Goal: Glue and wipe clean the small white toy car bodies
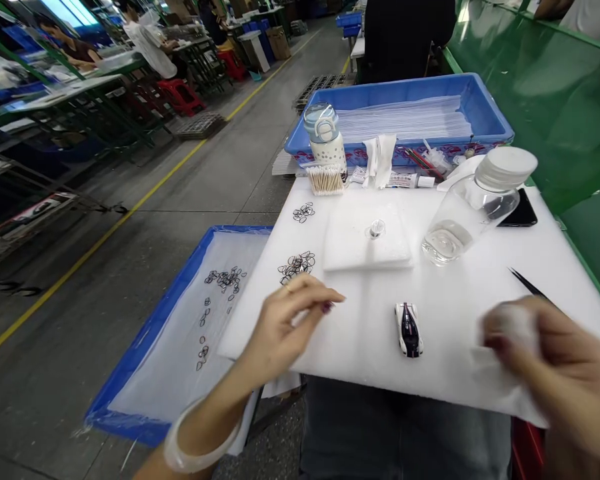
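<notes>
The light is bright and even, coming from overhead; my white surface (445, 320) is nearly washed out, with little texture left in it. Shadows are soft and faint, only a thin one under the toy car (409, 329). The green panel (545, 87) at the right carries broad pale reflections, and the clear bottle (475, 203) shows small highlights. My right hand (555, 373) is smeared by motion blur, its edges lost; my left hand (290, 320) is a little sharper. The wide lens bends straight lines toward the edges, and the far workshop at upper left is dimmer and soft.
</notes>
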The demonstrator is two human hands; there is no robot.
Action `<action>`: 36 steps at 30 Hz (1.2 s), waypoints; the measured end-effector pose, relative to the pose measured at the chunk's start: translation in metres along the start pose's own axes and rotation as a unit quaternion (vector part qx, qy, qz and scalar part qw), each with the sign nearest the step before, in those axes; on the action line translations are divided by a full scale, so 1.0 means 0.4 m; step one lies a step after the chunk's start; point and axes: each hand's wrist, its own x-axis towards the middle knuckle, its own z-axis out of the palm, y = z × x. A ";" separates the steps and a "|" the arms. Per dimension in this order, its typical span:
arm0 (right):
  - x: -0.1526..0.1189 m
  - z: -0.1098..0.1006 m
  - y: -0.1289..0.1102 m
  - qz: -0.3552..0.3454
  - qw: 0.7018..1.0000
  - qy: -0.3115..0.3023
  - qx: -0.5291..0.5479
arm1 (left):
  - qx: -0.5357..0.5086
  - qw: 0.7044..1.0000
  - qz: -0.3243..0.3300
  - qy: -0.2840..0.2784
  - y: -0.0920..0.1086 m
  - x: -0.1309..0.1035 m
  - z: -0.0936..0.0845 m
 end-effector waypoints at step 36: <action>-0.027 0.200 -0.086 -0.408 0.898 0.019 -0.161 | -0.623 0.719 -0.298 0.079 0.025 -0.071 0.258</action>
